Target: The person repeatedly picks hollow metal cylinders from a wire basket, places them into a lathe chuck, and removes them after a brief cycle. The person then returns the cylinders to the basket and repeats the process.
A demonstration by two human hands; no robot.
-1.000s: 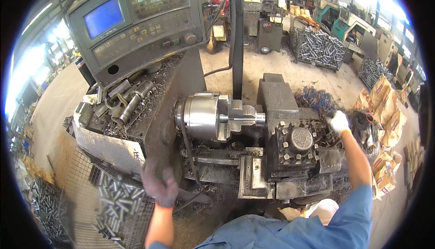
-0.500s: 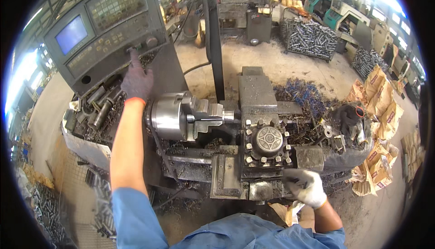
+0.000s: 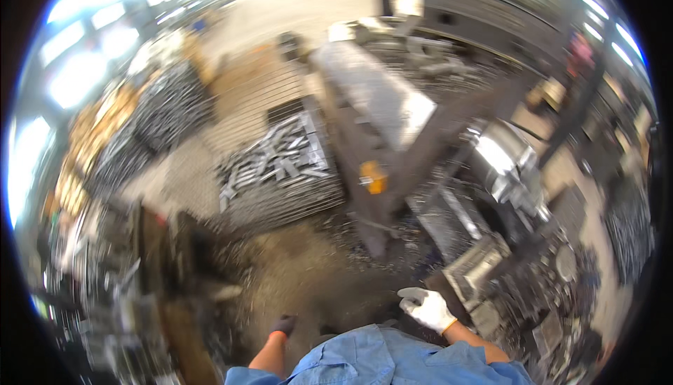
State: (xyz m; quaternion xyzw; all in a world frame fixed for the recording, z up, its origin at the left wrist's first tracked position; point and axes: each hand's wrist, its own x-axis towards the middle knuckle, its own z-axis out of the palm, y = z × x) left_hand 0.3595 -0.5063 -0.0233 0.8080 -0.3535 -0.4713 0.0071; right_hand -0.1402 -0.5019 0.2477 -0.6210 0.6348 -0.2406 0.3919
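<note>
My left hand [image 3: 283, 326], in a dark glove, hangs low in front of my body, away from the machine. It is small and smeared by motion, so its fingers cannot be made out. My right hand [image 3: 426, 309], in a white glove with an orange cuff, is held over the floor beside the lathe's near edge. Its fingers are apart and nothing shows in them. The lathe's shiny chuck [image 3: 502, 150] lies beyond it at the right, with its jaws pointing toward the lower right. The turret tool post [image 3: 565, 264] is at the far right, blurred.
A wire crate [image 3: 280, 206] full of metal parts stands on the floor left of the lathe. Heaped dark parts [image 3: 172, 108] lie farther left. An orange thing [image 3: 373, 177] is on the lathe's side. The control panel [image 3: 484, 6] is at the upper right.
My view has swung left, so the lathe has shifted right and the crate shows. My left hand has come off the control panel and down to my body. My right hand has left the tool post.
</note>
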